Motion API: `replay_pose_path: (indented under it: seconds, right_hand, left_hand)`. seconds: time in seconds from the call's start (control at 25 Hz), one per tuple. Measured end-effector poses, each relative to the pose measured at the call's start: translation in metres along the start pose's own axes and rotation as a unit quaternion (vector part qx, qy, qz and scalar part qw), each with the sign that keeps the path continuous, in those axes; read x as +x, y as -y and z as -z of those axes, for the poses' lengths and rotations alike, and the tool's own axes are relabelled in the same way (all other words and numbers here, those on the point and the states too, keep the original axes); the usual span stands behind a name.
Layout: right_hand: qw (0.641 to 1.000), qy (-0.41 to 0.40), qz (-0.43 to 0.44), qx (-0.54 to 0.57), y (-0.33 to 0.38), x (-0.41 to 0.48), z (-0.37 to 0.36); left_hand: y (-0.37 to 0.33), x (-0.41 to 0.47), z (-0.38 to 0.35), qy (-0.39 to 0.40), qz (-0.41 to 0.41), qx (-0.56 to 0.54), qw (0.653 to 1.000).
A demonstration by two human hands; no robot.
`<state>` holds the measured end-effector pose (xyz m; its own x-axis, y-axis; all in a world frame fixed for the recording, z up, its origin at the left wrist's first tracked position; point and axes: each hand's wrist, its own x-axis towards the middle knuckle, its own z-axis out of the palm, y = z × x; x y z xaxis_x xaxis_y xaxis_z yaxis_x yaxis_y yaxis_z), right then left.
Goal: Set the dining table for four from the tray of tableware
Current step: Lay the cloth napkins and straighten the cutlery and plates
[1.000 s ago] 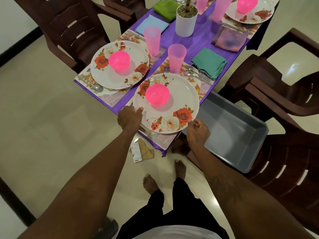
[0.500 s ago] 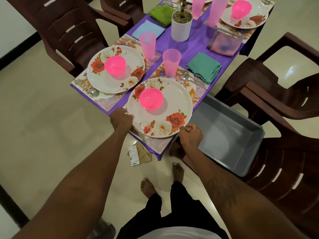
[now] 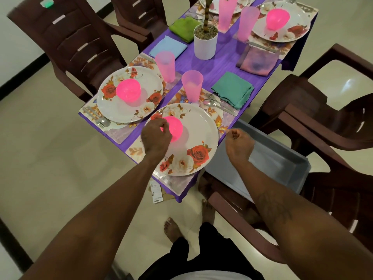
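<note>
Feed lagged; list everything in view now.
Table: one, purple cloth, centre.
Plates: four, white floral, on table; farthest cut off.
Bowls: three seen, pink, on plates.
Tumblers: four, pink, beside plates.
Napkins: four, green, blue, teal, mauve, table middle.
Cutlery: two clear sets, silver, beside nearest plates; farther ones unclear.
Plant pot: one, white, table centre.
Tray: one, grey, on right chair.
Chairs: four, brown, around table.
Left hand: curled over nearest bowl; contact unclear.
Right hand: curled, holding nothing, beside nearest plate.

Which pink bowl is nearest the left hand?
The bowl on the nearest plate, partly covered by the left hand; the other two bowls sit farther away.
</note>
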<state>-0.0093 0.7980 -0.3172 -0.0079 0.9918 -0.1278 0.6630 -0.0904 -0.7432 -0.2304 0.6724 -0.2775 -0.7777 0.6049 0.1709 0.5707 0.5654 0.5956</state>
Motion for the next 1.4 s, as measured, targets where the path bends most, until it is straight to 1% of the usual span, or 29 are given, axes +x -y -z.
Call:
replay_pose_path:
  seconds: [0.12,0.24,0.32,0.4,0.52,0.6,0.68,0.8,0.88,0.96,1.04,1.2,1.4]
  right_hand:
    - [0.999,0.011,0.036,-0.036,0.012,0.038,-0.001]
    - [0.99,0.041,0.117,-0.067,0.022,0.076,-0.004]
    - [0.98,0.05,0.163,-0.102,0.029,0.099,-0.007]
    - [0.97,0.066,0.186,-0.14,0.031,0.126,-0.012]
    - [0.954,0.098,0.219,-0.178,0.03,0.152,-0.021]
    - [0.947,0.109,0.236,-0.189,0.029,0.161,-0.025]
    - [0.94,0.117,0.251,-0.2,0.027,0.162,-0.027]
    - [0.939,0.131,0.249,-0.197,0.028,0.162,-0.026]
    - [0.931,0.144,0.257,-0.216,0.029,0.165,-0.024]
    - [0.924,0.156,0.266,-0.226,0.029,0.17,-0.02]
    - [0.924,0.157,0.269,-0.224,0.028,0.174,-0.02]
    - [0.923,0.155,0.266,-0.232,0.025,0.174,-0.021]
    - [0.924,0.159,0.261,-0.231,0.022,0.172,-0.018]
  left_hand:
    - [-0.038,0.006,-0.033,0.042,-0.071,-0.015,0.997]
    - [-0.075,0.018,-0.076,0.108,-0.157,0.015,0.982]
    - [-0.095,0.024,-0.104,0.166,-0.19,0.052,0.966]
    - [-0.107,0.028,-0.134,0.22,-0.224,0.107,0.943]
    - [-0.106,0.031,-0.16,0.27,-0.271,0.157,0.91]
    - [-0.103,0.033,-0.168,0.286,-0.277,0.192,0.897]
    - [-0.101,0.033,-0.171,0.286,-0.278,0.208,0.893]
    - [-0.106,0.034,-0.172,0.271,-0.294,0.193,0.896]
    - [-0.112,0.035,-0.173,0.257,-0.299,0.174,0.902]
    - [-0.118,0.036,-0.175,0.277,-0.285,0.189,0.898]
    - [-0.117,0.036,-0.178,0.3,-0.277,0.237,0.881]
    - [-0.108,0.032,-0.177,0.31,-0.286,0.276,0.864]
    - [-0.102,0.031,-0.176,0.319,-0.277,0.277,0.863]
